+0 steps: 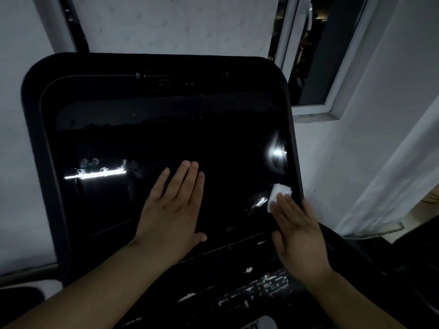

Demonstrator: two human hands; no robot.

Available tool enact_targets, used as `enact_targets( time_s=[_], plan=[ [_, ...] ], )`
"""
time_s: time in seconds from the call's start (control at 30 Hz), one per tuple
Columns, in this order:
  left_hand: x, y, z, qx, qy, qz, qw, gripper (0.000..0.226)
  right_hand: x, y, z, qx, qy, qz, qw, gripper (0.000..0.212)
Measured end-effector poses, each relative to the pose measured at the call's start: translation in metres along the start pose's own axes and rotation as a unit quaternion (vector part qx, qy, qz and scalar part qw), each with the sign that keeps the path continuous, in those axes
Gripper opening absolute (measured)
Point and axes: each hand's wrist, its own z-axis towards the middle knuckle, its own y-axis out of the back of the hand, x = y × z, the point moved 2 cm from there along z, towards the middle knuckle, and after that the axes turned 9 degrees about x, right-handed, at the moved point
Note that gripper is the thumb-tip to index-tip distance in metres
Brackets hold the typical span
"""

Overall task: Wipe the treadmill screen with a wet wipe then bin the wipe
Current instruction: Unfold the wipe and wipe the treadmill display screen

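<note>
The left hand (174,205) lies flat on the dark treadmill screen (166,143), fingers straight and together, holding nothing. The right hand (298,231) presses a white wet wipe (279,194) against the screen's lower right corner, just inside the frame, its fingers straight over the wipe rather than curled round it.
</note>
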Motion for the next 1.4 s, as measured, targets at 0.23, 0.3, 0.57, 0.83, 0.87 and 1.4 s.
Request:
enact_targets(
  time_s=[0.23,0.3,0.57,0.83,0.87,1.4],
  plan=[
    [0.002,0.0,0.0,-0.022,-0.013,-0.016,1.0,0.128,0.099,-0.016,-0.009,0.006,0.147,0.041,0.988,0.057],
    [0.003,-0.002,0.0,-0.019,-0.012,-0.018,1.0,0.129,0.079,-0.013,-0.01,0.013,0.144,0.019,0.989,0.056],
    [0.004,-0.006,0.0,-0.024,-0.015,-0.006,1.0,0.13,-0.011,-0.003,-0.017,0.05,-0.065,-0.026,0.996,0.058],
    [0.009,-0.001,-0.007,-0.033,-0.037,-0.013,0.999,0.131,0.099,-0.018,-0.018,0.027,0.138,0.044,0.989,0.061],
    [0.013,0.0,-0.012,-0.038,-0.038,-0.012,0.998,0.13,0.087,-0.017,-0.017,0.031,0.135,0.035,0.99,0.061],
    [0.07,-0.015,-0.059,-0.008,0.013,0.007,1.0,0.134,0.147,-0.02,0.004,-0.016,0.164,0.055,0.985,0.051]
  ],
)
